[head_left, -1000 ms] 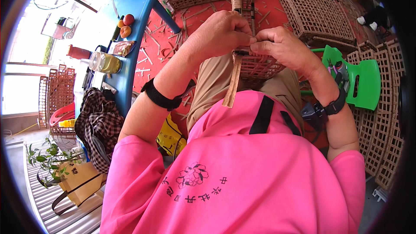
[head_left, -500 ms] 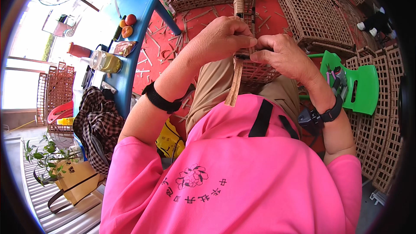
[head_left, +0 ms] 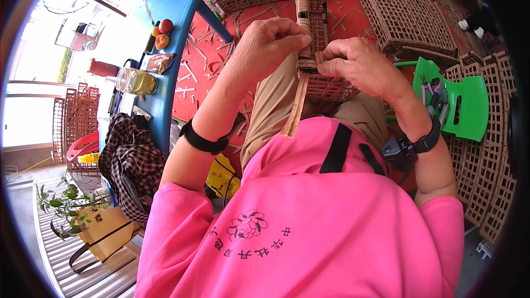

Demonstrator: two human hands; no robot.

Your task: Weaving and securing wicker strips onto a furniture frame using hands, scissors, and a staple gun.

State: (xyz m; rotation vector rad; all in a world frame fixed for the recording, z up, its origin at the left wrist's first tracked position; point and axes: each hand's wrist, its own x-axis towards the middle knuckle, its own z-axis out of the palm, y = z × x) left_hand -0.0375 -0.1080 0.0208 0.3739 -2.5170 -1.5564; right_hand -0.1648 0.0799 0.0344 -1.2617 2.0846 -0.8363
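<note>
Between my knees stands a woven lattice piece with a long rail wrapped in tan flat strip and dark bands. My right hand pinches a short end of the tan strip at the rail's near end. My left hand is closed, thumb and forefinger together beside the rail; what lies between them is hidden. A loose strip tail hangs from the rail's end toward my pink shirt.
At left, a blue table holds fruit, a glass jar and a checked cloth. A green chair with tools stands at right. Lattice panels and strip scraps lie on the red floor.
My hands have drawn apart slightly, the left moving up and left along the rail. The right hand has shifted a little, and the strip end now shows between its fingers.
</note>
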